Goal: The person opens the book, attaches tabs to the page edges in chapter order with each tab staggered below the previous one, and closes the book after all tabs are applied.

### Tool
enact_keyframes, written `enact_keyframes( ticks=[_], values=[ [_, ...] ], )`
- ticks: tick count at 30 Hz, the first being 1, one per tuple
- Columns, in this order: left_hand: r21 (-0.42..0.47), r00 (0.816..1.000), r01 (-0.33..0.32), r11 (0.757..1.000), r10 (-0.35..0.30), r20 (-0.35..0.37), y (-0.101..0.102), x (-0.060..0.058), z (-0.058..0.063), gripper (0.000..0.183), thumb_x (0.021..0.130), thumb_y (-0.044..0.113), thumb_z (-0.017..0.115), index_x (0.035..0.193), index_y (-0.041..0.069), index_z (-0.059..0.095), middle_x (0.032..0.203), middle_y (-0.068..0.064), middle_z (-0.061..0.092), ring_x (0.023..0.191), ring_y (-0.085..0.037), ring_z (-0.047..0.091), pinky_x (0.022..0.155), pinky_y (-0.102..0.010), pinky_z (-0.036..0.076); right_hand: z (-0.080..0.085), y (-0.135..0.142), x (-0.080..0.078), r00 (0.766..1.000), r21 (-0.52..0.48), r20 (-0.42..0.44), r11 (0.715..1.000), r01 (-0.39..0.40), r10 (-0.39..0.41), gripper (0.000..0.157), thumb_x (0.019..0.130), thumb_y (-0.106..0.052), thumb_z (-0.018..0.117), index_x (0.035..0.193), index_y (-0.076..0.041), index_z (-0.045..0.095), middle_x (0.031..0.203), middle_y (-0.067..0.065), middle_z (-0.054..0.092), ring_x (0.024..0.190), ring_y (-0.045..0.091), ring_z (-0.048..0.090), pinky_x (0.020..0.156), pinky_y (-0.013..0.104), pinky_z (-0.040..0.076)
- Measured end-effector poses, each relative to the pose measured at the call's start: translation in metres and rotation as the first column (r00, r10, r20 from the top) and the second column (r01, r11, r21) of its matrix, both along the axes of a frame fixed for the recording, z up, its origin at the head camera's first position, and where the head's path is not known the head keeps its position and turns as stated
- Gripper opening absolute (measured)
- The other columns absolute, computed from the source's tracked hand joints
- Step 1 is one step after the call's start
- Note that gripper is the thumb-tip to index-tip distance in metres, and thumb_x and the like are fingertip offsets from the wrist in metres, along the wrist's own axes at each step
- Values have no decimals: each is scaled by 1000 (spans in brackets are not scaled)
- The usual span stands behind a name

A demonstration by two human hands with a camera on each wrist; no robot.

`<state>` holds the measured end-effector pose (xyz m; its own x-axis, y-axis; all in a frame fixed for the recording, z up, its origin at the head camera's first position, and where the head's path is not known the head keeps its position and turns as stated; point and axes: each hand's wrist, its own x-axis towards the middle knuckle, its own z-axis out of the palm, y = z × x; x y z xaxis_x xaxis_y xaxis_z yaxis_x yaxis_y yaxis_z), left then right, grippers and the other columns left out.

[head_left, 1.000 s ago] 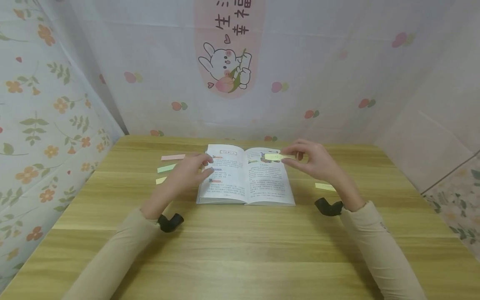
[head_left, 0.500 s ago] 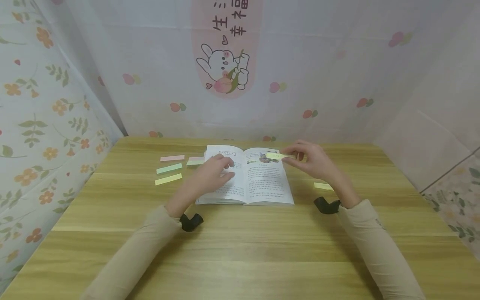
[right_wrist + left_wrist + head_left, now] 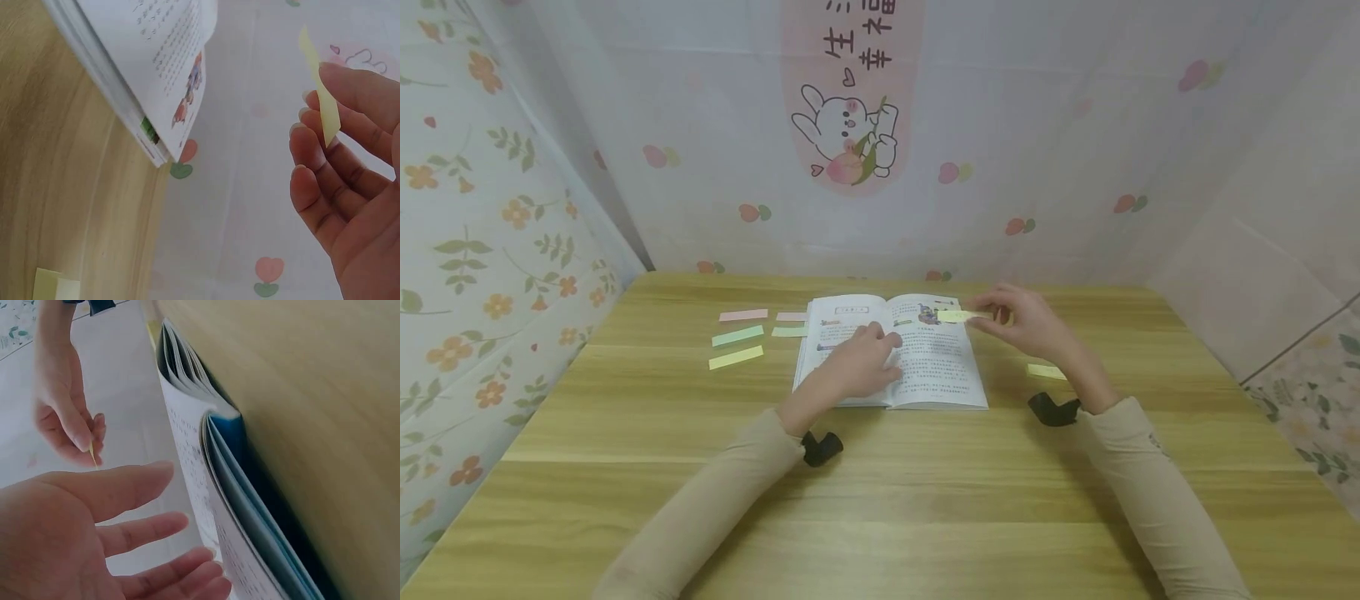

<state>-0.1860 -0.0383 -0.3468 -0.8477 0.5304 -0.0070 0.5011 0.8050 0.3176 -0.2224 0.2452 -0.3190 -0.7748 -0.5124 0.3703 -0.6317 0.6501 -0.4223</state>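
Observation:
An open book [image 3: 936,375] with printed pages lies on the table. My right hand [image 3: 1018,321] pinches a yellow sticky strip [image 3: 951,317] between thumb and fingers over the right page's upper outer edge. The right wrist view shows that strip [image 3: 325,106] slightly bent and apart from the book. Over the left page, close to the middle fold, is my left hand [image 3: 859,362]. In the left wrist view its fingers [image 3: 147,532] are spread and hold nothing. A pink tab [image 3: 792,317] and a green tab [image 3: 790,332] stick out from the book's left edge.
Left of the book lie a pink strip [image 3: 743,316], a green strip [image 3: 737,336] and a yellow strip [image 3: 736,357]. Another yellow sticky piece [image 3: 1045,371] lies by the right forearm. A printed curtain [image 3: 1060,150] hangs behind the wooden table [image 3: 910,500].
My left hand has moved right from the book's left edge across the left page towards the fold, uncovering the strips and tabs. The right hand stays nearly in place with the yellow sticky strip.

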Motion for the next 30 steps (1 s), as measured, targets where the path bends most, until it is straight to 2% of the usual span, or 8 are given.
enact_keyframes(
  ticks=[7,12,20,26,30],
  values=[
    [-54,998,36,998,-38,-47,14,-2,-5,42,97,25,65,133,4,59,119,-18,55,103,-27,50,79,-36,50,-4,4,-4,1000,3,13,1000,-9,9,21,88,-6,78,108,-2,75,91,4,66,75,17,55,65,28,48],
    [-80,997,43,996,-48,-55,22,0,-4,39,97,27,65,129,5,61,116,-17,55,100,-26,51,79,-36,50,-7,7,-7,999,16,33,1000,-10,9,19,88,-7,78,107,-3,75,95,4,69,78,17,57,67,28,49],
    [-116,999,31,993,-35,-30,33,-1,-5,46,99,31,64,137,6,58,137,-26,48,116,-33,52,96,-45,49,-14,16,-13,994,55,104,998,-20,14,16,87,-6,79,103,-2,75,92,4,71,78,17,60,68,32,52],
    [-144,999,34,989,-37,-18,42,-3,-9,48,100,32,63,140,7,57,150,-29,37,131,-37,44,103,-46,46,-18,23,-16,984,82,179,997,4,-19,20,89,-9,78,107,-3,75,96,4,71,82,19,60,72,35,51],
    [-166,999,39,985,-43,-21,49,-3,-11,47,100,35,62,139,9,58,150,-27,38,132,-36,42,102,-46,46,-21,26,-16,979,86,200,996,19,-36,20,89,-10,78,107,-3,75,96,4,70,83,19,59,73,35,50]
  ],
)
